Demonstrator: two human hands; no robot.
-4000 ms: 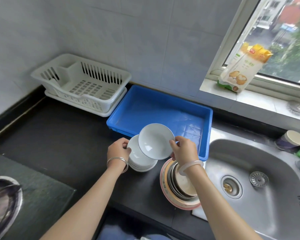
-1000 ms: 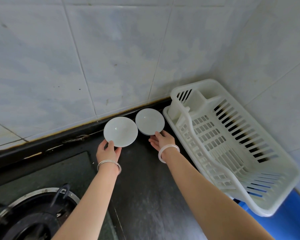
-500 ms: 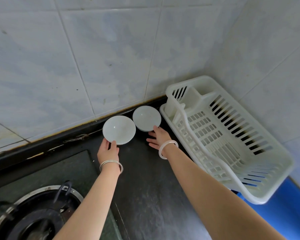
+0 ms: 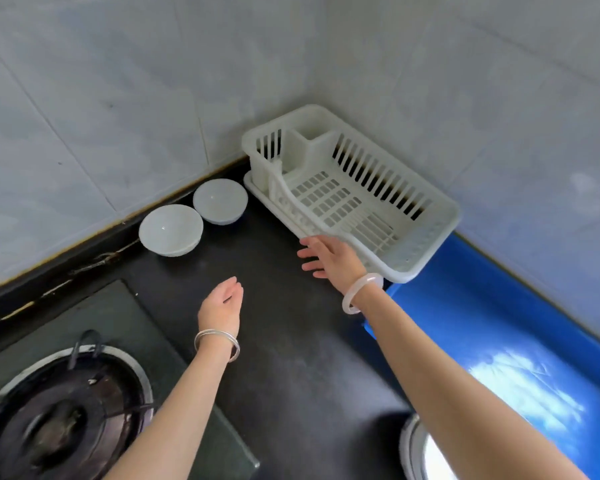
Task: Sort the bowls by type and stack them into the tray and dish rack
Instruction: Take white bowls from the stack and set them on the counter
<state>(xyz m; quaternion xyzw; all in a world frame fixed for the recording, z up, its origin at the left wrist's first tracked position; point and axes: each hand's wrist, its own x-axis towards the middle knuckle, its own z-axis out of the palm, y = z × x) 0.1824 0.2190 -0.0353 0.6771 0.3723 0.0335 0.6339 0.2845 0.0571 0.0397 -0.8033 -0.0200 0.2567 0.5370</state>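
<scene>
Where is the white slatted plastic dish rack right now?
The dish rack sits right of centre in the head view, in the tiled corner of the black counter, between a small white bowl on its left and the blue plastic tray.

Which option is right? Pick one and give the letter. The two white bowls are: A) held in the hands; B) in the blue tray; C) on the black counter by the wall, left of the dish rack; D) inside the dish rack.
C: the left bowl and the right bowl stand on the black counter beside the dish rack; the left hand and right hand hold nothing.
</scene>
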